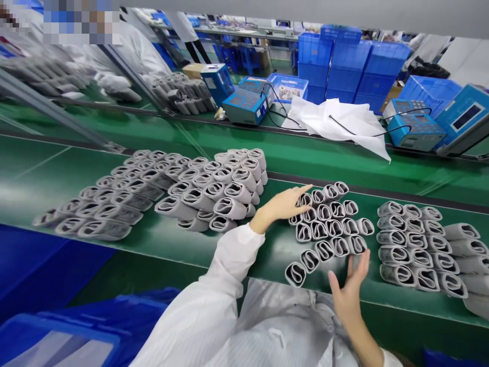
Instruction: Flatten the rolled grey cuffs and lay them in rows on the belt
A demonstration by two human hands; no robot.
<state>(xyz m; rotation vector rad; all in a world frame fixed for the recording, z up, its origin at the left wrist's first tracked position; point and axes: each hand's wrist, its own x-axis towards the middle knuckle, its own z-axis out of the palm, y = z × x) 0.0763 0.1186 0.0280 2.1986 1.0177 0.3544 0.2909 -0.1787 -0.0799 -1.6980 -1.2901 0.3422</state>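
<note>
Rolled grey fabric cuffs [335,227] stand in uneven rows on the green table [267,257] in front of me, their spiral ends facing up towards me. My left hand [283,205] reaches over the far left side of this group, fingers apart, the fingertips against the rolls there. At the near right corner, my right hand [350,295] has its thumb and fingers spread. Its fingertips are at the lower edge of a cuff [358,244]; whether they touch it I cannot tell. One cuff [295,274] sits nearest the front edge.
Stacked cuffs [225,188] and a longer pile [114,196] lie to the left, more rows [416,247] to the right. Behind are blue devices [246,104] with cables, white sheets [340,120] and blue crates [346,63]. A co-worker's gloved hand [112,81] is across the table.
</note>
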